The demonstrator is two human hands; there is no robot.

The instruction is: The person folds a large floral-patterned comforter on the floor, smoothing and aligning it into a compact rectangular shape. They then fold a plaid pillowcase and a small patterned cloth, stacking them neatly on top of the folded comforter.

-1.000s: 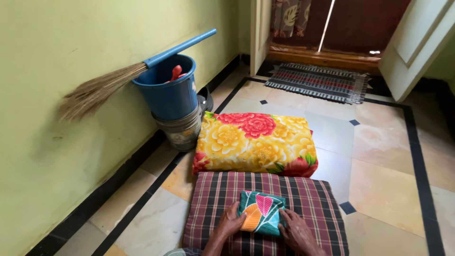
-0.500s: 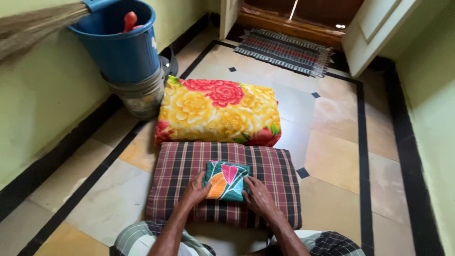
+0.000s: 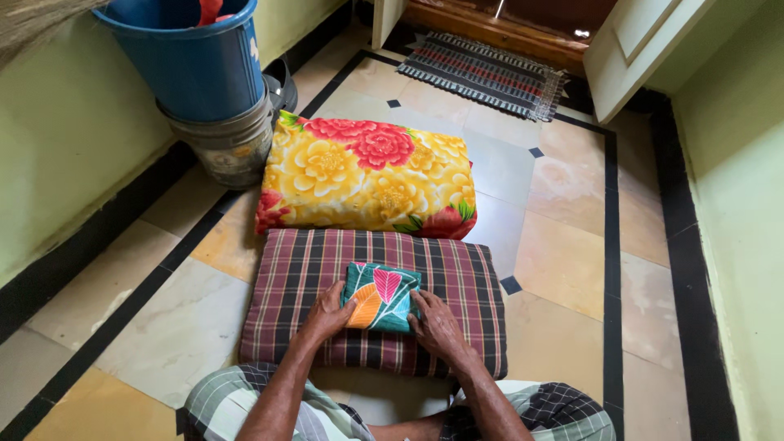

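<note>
Folded teal cloth (image 3: pixel 381 296) on checked cushion (image 3: pixel 302 278), pressed between left hand (image 3: pixel 328 313), right hand (image 3: pixel 435 325), each grip flat, fingers spread

A home is shown, most likely an entry hall or passage with pale green walls. A tiled floor (image 3: pixel 572 261) with black border lines is seen, and a striped doormat (image 3: pixel 490 73) is laid at its far end before a wooden threshold and an open door (image 3: pixel 645 49). Beside the left edge of that floor, a blue bucket (image 3: pixel 196 65) is stacked on another bucket against the wall.
</note>
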